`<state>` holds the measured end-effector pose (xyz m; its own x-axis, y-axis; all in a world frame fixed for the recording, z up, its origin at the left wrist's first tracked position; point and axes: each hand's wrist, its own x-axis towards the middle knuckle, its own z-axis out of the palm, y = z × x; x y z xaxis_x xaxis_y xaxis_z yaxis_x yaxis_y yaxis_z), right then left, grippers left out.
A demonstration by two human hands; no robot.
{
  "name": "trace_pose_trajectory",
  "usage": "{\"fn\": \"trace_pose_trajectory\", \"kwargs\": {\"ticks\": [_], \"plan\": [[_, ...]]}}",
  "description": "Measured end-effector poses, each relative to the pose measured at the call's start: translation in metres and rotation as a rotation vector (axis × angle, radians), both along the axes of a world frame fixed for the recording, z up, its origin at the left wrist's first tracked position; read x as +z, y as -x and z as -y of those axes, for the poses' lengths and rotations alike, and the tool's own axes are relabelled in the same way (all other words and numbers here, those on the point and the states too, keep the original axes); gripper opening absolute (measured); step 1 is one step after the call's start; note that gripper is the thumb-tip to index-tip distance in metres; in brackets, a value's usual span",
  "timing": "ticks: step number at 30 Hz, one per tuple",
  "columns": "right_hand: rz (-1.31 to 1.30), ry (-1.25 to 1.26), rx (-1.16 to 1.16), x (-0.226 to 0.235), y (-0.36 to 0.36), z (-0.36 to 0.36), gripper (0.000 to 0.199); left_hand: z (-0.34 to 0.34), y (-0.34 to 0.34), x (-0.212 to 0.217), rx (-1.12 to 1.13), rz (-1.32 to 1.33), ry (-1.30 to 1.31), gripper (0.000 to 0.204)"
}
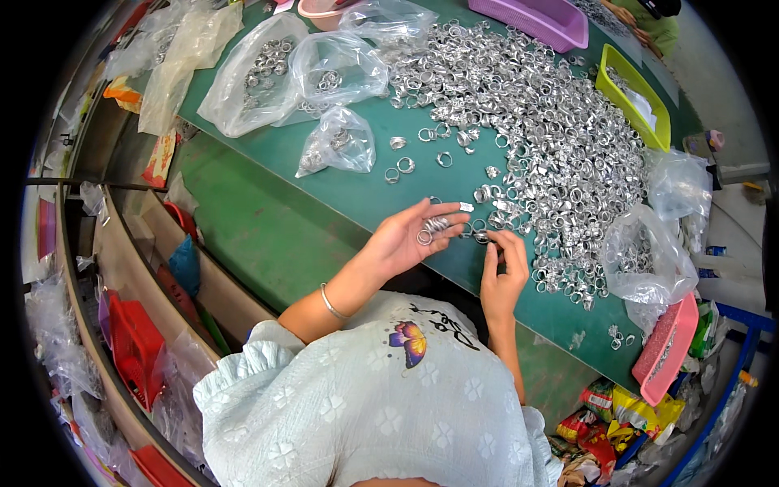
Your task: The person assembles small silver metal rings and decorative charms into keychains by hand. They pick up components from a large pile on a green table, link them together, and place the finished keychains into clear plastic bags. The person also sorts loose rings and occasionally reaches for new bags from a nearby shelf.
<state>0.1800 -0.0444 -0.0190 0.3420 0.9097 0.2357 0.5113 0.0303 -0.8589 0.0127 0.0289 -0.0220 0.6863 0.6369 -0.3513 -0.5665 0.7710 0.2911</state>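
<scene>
Head view: You look down at a green table (349, 195) from its near edge.
Left hand: Your left hand (406, 239) is palm up, fingers loosely spread, with a few silver rings (436, 226) lying across them; a bangle (333, 306) circles your wrist.
Right hand: Your right hand (505, 272), just beside the left, pinches a single ring (480, 237) between thumb and fingertips.
Pile: A broad pile (519, 97) of silver rings spreads beyond your hands and to the right.
Bags: Clear bags holding rings sit ahead to your left, the smallest bag (337, 144) nearest you.
Baskets: A purple basket (578, 36) stands at the far side, a lime basket (664, 134) at far right, a pink basket (686, 329) nearer right.
</scene>
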Motion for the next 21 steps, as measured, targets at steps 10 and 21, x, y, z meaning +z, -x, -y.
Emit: {"fn": "trace_pose_trajectory", "kwargs": {"ticks": [10, 21], "plan": [[-0.024, -0.073, 0.058, -0.001, 0.001, -0.001, 0.013, 0.002, 0.001, 0.000, 0.118, 0.328, 0.184, 0.051], [0.025, -0.174, -0.004, -0.007, -0.001, 0.000, 0.013, -0.001, 0.003, -0.007, 0.135, 0.277, 0.322, 0.041]]}}
